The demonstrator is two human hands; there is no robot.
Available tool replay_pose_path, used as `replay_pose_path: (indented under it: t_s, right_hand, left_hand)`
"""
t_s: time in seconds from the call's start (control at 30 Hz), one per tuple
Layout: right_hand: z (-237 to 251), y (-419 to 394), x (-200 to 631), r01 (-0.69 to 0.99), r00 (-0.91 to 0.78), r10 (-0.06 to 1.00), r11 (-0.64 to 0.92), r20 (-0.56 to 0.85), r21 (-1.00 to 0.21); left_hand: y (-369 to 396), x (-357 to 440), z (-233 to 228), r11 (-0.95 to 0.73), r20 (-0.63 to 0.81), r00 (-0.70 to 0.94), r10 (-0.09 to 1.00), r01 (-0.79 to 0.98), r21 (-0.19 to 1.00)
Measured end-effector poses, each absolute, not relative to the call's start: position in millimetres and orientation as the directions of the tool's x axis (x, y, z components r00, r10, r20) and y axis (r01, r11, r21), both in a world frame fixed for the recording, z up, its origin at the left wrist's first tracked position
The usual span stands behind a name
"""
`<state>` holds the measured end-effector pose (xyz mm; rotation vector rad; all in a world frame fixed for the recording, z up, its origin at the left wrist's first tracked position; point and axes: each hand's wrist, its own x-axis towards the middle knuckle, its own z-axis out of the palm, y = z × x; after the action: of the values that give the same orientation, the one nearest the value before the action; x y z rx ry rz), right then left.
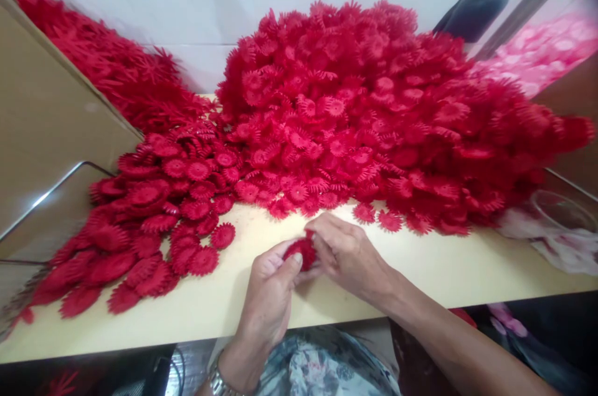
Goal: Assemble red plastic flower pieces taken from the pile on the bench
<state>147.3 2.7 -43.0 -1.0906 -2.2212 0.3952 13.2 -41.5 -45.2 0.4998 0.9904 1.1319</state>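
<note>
Both hands meet over the front of a pale wooden table. Between them is a small red plastic flower piece. My left hand pinches it from the left, thumb on top. My right hand grips it from the right with fingers curled. A huge heap of red toothed flower pieces rises behind the hands. A lower spread of flatter red flower discs lies to the left.
A cardboard box wall with a metal rail stands at the left, more red pieces behind it. Pink pieces lie at the far right. A clear plastic bag and cup sit at the right table edge.
</note>
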Motion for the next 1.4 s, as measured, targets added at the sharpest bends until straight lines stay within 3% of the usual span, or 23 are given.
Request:
replay_pose_path:
  t_s: [0.1, 0.2, 0.27, 0.33, 0.4, 0.53, 0.67, 0.8, 0.93, 1.07, 1.23, 1.33, 1.4]
  right_hand:
    - [-32, 29, 162, 0.785, -0.302, 0.774, 0.533, 0.556, -0.316]
    - [-13, 57, 181, 0.929, -0.239, 0.806, 0.352, 0.541, -0.113]
    - [-4, 61, 185, 0.947, -0.240, 0.821, 0.316, 0.517, -0.063]
    - [-5, 48, 179, 0.883, -0.320, 0.817, 0.441, 0.479, -0.162]
    - [-14, 27, 166, 0.730, -0.461, 0.800, 0.588, 0.385, -0.347]
    - [-36, 1, 145, 0.579, -0.576, 0.792, 0.570, 0.202, -0.583]
    - [-42, 3, 144, 0.470, -0.579, 0.779, 0.560, 0.240, -0.683]
    - [-41, -1, 143, 0.473, -0.548, 0.784, 0.578, 0.292, -0.665]
    - [-47, -4, 144, 0.641, -0.433, 0.810, 0.586, 0.396, -0.496]
    - [-33, 30, 165, 0.780, -0.252, 0.805, 0.498, 0.538, -0.380]
    - [6, 74, 193, 0.921, -0.155, 0.778, 0.337, 0.608, -0.197]
    - [8, 57, 183, 0.841, -0.174, 0.772, 0.440, 0.612, -0.315]
    - [-2, 33, 166, 0.703, -0.318, 0.826, 0.535, 0.466, -0.468]
  left_hand:
    - [-42, 11, -44, 0.425, -0.461, 0.065, 0.885, -0.516, 0.743]
    - [-42, 10, -40, 0.413, -0.446, 0.081, 0.891, -0.551, 0.725]
    - [-41, 9, -39, 0.397, -0.419, 0.106, 0.902, -0.584, 0.708]
    - [-41, 9, -39, 0.381, -0.387, 0.137, 0.912, -0.634, 0.673]
    - [-40, 9, -41, 0.360, -0.355, 0.153, 0.922, -0.677, 0.642]
    - [-40, 12, -43, 0.378, -0.354, 0.172, 0.919, -0.634, 0.674]
    - [-41, 13, -42, 0.389, -0.356, 0.178, 0.917, -0.592, 0.706]
    - [-40, 14, -44, 0.377, -0.345, 0.171, 0.923, -0.581, 0.721]
    - [-38, 15, -47, 0.368, -0.389, 0.098, 0.916, -0.588, 0.720]
    - [-37, 12, -41, 0.373, -0.462, -0.002, 0.887, -0.586, 0.719]
    - [-31, 8, -36, 0.353, -0.452, 0.049, 0.891, -0.702, 0.619]
    - [-27, 7, -37, 0.356, -0.431, 0.096, 0.897, -0.734, 0.578]
    - [-27, 9, -37, 0.340, -0.417, 0.093, 0.904, -0.747, 0.571]
